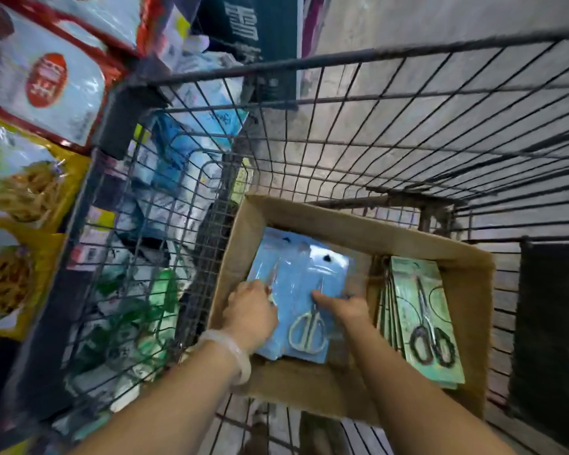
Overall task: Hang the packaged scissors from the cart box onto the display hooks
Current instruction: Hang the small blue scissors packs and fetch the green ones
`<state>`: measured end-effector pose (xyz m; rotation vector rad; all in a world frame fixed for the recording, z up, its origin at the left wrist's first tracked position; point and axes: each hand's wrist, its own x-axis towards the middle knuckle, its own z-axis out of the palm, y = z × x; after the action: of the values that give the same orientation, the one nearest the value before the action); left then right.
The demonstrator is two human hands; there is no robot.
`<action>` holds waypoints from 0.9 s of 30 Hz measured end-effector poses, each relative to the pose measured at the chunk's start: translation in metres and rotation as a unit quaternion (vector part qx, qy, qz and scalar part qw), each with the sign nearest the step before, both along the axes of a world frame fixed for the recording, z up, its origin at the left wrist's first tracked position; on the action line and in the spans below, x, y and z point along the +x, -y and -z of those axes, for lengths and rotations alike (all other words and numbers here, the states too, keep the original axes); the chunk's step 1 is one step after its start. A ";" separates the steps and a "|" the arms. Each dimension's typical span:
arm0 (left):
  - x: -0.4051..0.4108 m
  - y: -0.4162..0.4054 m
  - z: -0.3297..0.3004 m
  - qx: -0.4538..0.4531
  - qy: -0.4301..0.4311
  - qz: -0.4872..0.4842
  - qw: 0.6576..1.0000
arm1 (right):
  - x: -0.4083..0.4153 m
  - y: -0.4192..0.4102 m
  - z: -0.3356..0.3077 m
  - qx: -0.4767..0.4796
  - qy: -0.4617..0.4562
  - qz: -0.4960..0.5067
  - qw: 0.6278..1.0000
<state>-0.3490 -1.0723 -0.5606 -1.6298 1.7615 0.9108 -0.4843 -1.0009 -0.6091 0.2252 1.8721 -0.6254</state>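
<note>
A: Both hands are down in the cardboard box (335, 221) in the cart (408, 103)?

B: Yes. The left hand (248, 311) and right hand (345, 307) press on the blue scissors packs (296, 280), fingers partly hidden, so whether either grips is unclear.

A: Advice?

B: Lift 1 pack by its far hang-hole end, leaving the green packs (424, 320) at right.

Your hands, left (248, 311) and right (349, 308), rest on glossy clear-plastic blister packs with pale blue card backing (296, 290), bright metal scissors sealed inside. At 3 o'clock lean shiny green card packs (424, 320) holding black plastic-handled scissors. Both sit in a matt brown corrugated cardboard box (358, 224) with rough edges, within a dull dark metal wire cart (408, 103). A smooth translucent bangle (230, 351) circles your left wrist.
</note>
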 end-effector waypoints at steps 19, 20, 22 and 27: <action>0.010 0.027 -0.055 0.066 -0.332 -0.430 0.837 | 0.006 0.040 -0.075 -0.195 0.013 0.027 0.980; 0.019 0.033 -0.056 0.046 -0.335 -0.440 0.832 | 0.009 0.042 -0.061 -0.163 -0.001 0.010 0.987; 0.035 0.040 -0.057 0.016 -0.329 -0.452 0.829 | 0.023 0.037 -0.029 -0.106 -0.030 -0.113 0.988; 0.059 0.045 -0.055 -0.002 -0.312 -0.471 0.825 | 0.050 0.027 0.004 -0.031 -0.012 -0.201 0.979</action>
<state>-0.2905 -1.1172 -0.5060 -2.4316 1.1876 2.0726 -0.4340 -1.0281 -0.6132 -0.2000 1.8478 -0.4076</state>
